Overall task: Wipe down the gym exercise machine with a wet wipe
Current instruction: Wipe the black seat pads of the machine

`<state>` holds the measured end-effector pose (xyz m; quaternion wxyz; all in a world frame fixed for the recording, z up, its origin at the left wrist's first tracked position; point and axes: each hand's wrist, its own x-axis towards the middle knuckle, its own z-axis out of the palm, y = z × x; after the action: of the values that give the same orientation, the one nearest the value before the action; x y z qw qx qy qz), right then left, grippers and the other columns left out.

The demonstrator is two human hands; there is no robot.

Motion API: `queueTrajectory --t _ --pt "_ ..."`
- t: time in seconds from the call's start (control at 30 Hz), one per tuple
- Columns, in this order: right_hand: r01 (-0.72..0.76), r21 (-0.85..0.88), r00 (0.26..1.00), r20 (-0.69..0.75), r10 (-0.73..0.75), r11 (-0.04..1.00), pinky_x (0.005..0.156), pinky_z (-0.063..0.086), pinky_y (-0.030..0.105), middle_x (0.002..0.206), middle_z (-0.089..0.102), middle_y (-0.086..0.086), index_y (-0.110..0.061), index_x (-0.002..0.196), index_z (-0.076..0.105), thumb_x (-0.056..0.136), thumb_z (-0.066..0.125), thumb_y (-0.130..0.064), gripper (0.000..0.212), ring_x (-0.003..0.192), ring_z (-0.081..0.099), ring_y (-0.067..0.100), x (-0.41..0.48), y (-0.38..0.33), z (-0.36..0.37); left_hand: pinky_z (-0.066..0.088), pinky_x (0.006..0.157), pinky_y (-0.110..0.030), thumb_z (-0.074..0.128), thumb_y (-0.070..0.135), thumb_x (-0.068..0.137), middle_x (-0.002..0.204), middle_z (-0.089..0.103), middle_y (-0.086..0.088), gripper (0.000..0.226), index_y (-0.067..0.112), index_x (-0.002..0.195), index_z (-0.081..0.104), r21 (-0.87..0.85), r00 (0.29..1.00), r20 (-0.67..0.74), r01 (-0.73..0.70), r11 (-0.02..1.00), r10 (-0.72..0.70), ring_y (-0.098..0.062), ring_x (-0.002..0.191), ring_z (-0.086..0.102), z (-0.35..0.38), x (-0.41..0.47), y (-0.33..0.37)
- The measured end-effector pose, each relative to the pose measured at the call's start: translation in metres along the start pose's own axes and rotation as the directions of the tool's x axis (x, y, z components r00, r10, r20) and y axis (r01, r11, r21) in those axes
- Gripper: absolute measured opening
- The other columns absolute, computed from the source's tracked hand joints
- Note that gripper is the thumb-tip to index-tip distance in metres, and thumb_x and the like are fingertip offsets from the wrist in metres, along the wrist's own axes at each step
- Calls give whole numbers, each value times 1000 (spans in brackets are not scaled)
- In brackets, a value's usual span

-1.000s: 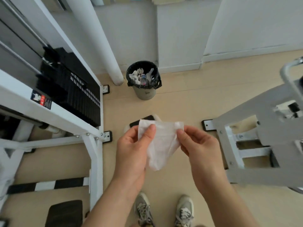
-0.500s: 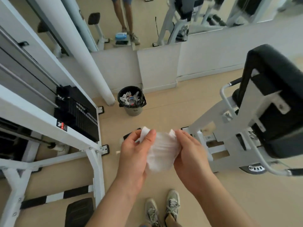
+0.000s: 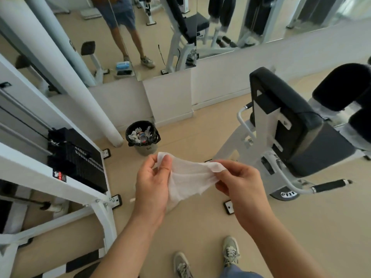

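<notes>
A white wet wipe (image 3: 189,180) is stretched between both hands at chest height above the floor. My left hand (image 3: 152,185) pinches its left corner with thumb and fingers. My right hand (image 3: 241,185) pinches the right corner. To the right stands a white-framed exercise machine (image 3: 241,145) with a black padded seat and backrest (image 3: 291,121), black roller pads (image 3: 341,89) and a black-gripped handle (image 3: 329,185). Neither hand touches the machine.
A white weight-stack machine (image 3: 76,157) with black plates fills the left side. A bin (image 3: 143,137) lined in black, holding used wipes and a bottle, stands ahead by a white column (image 3: 76,77). A wall mirror (image 3: 160,27) is behind. My shoes (image 3: 230,251) are below.
The camera has tilted up, bringing the seat machine and mirror into view. My hands have pulled apart, spreading the wipe wider between them.
</notes>
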<state>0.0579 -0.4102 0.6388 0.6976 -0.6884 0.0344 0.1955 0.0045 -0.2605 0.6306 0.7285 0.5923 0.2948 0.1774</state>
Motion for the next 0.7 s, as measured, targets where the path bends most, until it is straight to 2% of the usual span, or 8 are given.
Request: queueTrajectory --t 0.13,0.2,0.27,0.3,0.4,0.47,0.6,0.7 --pt "-186 286 981 98 165 940 81 52 35 86 72 8 -7 92 73 100 51 -23 28 80 65 20 12 -18 -32 51 71 -45 66 37 84 80 62 -15 26 13 93 63 -11 1000 3 10 1000 -10 -27 74 57 29 0 3" --pt "-188 308 981 97 166 933 80 52 38 86 73 9 -6 92 71 101 49 -28 32 79 68 20 24 -27 -53 54 71 -42 70 38 80 87 66 -22 37 8 100 63 -38 982 176 72 997 -64 -29 77 63 49 0 5" --pt "-117 241 993 36 112 963 67 56 34 74 70 5 -3 87 67 102 47 -31 38 69 66 17 38 -37 -77 55 66 -34 78 37 78 94 70 -22 40 6 100 67 48 921 375 98 994 -108 -28 80 67 76 -1 5" --pt "-48 172 998 -24 52 984 59 55 35 67 65 4 0 84 64 103 45 -32 42 63 62 17 46 -42 -91 54 62 -30 81 34 73 92 72 -17 33 12 95 71 128 902 417 67 990 -115 -25 79 68 92 -2 4" --pt "217 -130 958 -165 -237 968 50 47 51 63 46 13 7 81 48 102 42 -39 51 56 48 32 74 -52 -144 55 65 -30 79 24 72 89 75 -7 19 20 91 76 222 939 337 -4 975 -73 -22 80 72 151 -4 -5" --pt "301 -271 911 -201 -359 914 47 47 53 65 47 12 -4 77 49 102 40 -41 45 59 50 39 91 -55 -181 53 62 -26 78 15 81 84 76 -1 9 17 89 75 237 967 254 -51 970 -11 -15 75 71 189 -2 -12" --pt "308 -386 893 -197 -404 870 49 48 53 74 53 4 -17 76 55 101 42 -36 35 64 52 26 120 -59 -240 49 63 -17 68 13 88 80 74 6 11 23 89 73 357 981 117 -187 915 155 -6 71 66 246 10 -23" --pt "307 -417 895 -180 -409 855 54 52 48 76 58 -5 -24 79 60 101 46 -31 27 70 55 20 139 -64 -273 53 67 -20 61 6 91 83 74 2 20 22 87 73 169 996 -24 -84 982 89 -10 79 68 277 18 -30"
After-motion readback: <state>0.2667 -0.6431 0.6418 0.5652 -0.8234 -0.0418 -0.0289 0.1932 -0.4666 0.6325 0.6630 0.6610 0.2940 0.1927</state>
